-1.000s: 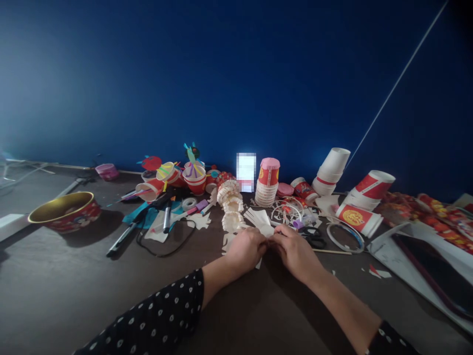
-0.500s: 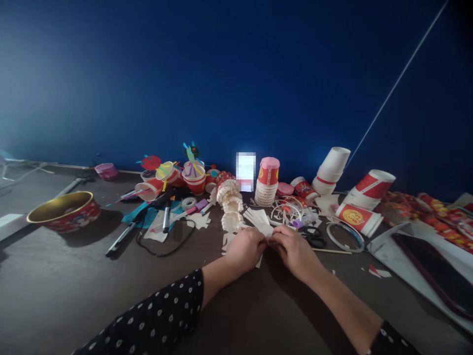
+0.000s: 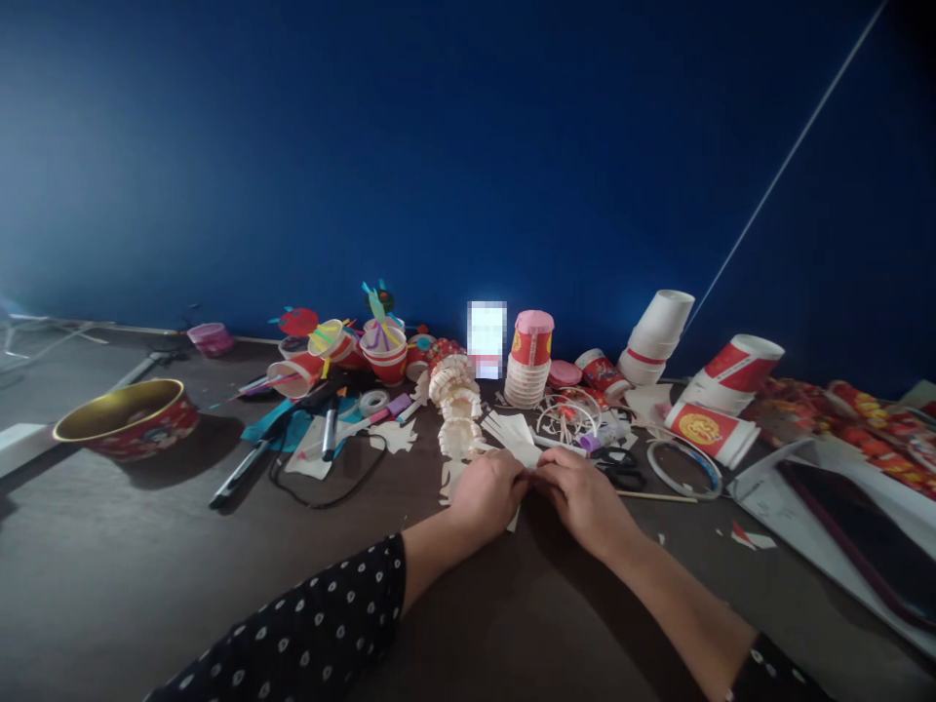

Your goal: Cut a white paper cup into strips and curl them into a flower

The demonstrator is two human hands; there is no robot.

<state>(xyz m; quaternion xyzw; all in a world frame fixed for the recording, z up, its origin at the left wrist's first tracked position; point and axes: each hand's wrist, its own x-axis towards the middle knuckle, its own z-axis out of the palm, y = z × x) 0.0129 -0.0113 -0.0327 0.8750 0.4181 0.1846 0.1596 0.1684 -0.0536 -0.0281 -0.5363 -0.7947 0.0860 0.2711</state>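
At the table's middle, my left hand [image 3: 487,495] and my right hand [image 3: 585,495] meet with fingertips nearly touching. Both are closed in a pinch at the near end of a white paper piece [image 3: 521,444], which fans out beyond them in strips. The fingers hide what is exactly between them. Just left of my left hand lies a cut white paper scrap [image 3: 451,478]. Behind it stretches a chain of cream ring-like paper sections [image 3: 460,434]. Black scissors [image 3: 623,470] rest to the right of my right hand, beside a thin wooden stick [image 3: 662,497].
A red-and-gold bowl [image 3: 138,439] stands at left, near a marker [image 3: 331,429] and a pen [image 3: 240,476]. Stacked paper cups [image 3: 526,380] line the back by the blue wall. A tape roll [image 3: 683,468] and a dark phone [image 3: 867,536] lie at right.
Almost nothing differs. Both hands keep their place and pinch, with only a very slight shift of the left forearm.
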